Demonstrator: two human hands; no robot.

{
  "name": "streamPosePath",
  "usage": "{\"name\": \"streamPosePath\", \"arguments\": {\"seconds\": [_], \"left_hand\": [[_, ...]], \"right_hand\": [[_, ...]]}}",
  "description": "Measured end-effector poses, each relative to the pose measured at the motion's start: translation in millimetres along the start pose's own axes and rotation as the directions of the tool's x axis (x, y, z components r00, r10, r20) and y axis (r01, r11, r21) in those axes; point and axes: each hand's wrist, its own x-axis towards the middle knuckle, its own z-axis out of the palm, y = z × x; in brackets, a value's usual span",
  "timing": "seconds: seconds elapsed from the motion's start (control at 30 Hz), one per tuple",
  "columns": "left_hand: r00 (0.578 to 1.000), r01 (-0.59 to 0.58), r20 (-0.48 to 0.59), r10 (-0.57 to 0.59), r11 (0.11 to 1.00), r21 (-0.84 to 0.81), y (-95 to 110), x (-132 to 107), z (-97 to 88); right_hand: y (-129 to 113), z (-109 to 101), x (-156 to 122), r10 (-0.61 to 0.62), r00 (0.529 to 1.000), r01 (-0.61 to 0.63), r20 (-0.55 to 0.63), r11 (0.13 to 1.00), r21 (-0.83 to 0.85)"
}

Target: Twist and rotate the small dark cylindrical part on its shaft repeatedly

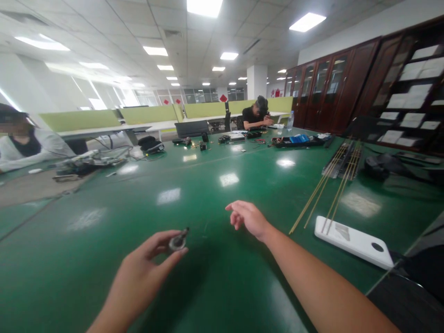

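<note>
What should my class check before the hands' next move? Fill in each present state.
1. Left hand holds the small round part: ok, between thumb and fingers.
2. Right hand free: ok, nothing shows in it.
3. Both hands on the part: not ok, only the left touches it.
4. Right hand apart from the gold rods: ok, they lie to its right.
5. Part's fine detail: cannot tell, too small and blurred.

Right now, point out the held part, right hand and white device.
Held part point(178, 243): head view, its round body.
Right hand point(250, 218): head view, its back.
White device point(361, 241): head view, its upper face.
</note>
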Motion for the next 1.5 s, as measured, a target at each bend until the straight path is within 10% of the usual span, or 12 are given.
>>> {"name": "streamPosePath", "arguments": {"seconds": [0.2, 0.47, 1.5], "left_hand": [[0.990, -0.078, 0.104, 0.093, 0.987, -0.138, 2.0, 22.1, 64.8], [0.975, 0.183, 0.175, -0.135, 0.935, -0.302, -10.8, 9.4, 75.5], [0.996, -0.033, 0.069, 0.055, 0.957, -0.289, -4.0, 3.5, 75.6]], "right_hand": [[0.8, 7.3, -11.1, -0.189, 0.970, 0.244, 0.156, 0.802, -0.546], [-7.8, 21.3, -22.7, -0.216, 0.909, 0.414, 0.356, 0.565, -0.714], [-12.9, 28.8, -28.7, -0.166, 0.934, 0.350, 0.316, 0.597, -0.722]]}}
